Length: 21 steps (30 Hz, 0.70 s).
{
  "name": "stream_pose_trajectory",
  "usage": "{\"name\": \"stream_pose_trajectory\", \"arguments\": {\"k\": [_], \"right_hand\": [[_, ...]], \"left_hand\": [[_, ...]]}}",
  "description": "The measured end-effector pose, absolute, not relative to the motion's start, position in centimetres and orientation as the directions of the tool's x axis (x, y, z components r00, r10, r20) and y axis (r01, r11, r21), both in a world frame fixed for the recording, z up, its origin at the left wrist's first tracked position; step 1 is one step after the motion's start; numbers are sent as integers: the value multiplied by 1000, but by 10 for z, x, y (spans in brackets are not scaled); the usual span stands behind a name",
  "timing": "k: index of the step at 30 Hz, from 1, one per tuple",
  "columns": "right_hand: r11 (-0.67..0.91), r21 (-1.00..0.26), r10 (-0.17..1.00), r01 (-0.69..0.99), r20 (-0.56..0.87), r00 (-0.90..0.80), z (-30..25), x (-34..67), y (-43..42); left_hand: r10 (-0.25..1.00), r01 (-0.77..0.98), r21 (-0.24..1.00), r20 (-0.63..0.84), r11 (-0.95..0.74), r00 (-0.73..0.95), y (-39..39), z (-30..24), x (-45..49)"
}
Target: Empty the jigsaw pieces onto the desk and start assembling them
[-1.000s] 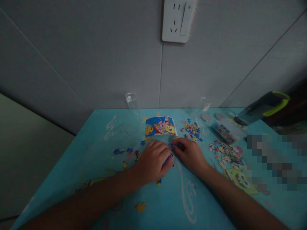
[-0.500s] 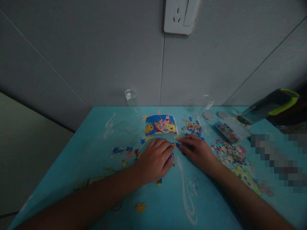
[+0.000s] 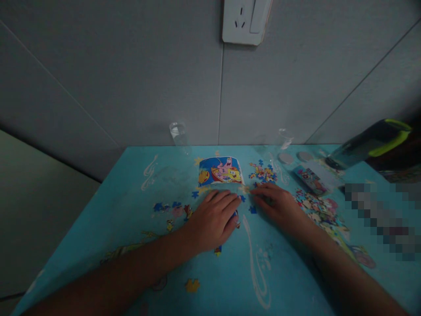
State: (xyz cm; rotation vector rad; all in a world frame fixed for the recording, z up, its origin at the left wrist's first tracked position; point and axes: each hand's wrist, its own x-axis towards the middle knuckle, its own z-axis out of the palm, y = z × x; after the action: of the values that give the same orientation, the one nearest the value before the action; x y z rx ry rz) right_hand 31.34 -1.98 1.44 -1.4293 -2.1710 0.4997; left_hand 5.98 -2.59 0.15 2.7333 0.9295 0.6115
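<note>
Dimly lit, a turquoise cartoon-printed tabletop (image 3: 131,219) is standing against a grey panelled wall (image 3: 131,79) that is carrying a white socket plate (image 3: 245,22). At the back edge a clear glass cup (image 3: 177,133) is standing upright; its contents cannot be told. A dark bottle with a lime-green lid (image 3: 371,142) is lying tilted at the right. The left hand (image 3: 213,219) is lying flat, fingers together. The right hand (image 3: 276,204) is resting flat, fingers stretched. Small blue jigsaw pieces (image 3: 252,210) are lying between them, just below the assembled cartoon puzzle section (image 3: 220,170).
</note>
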Motion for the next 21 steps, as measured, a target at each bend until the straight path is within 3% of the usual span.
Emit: {"name": "stream_pose_trajectory", "arguments": {"k": [21], "right_hand": [[404,-500,908,766,114,-404,20,318,-25]], "left_hand": [[624,542,319,285,-777,728,-26,4,62]]}}
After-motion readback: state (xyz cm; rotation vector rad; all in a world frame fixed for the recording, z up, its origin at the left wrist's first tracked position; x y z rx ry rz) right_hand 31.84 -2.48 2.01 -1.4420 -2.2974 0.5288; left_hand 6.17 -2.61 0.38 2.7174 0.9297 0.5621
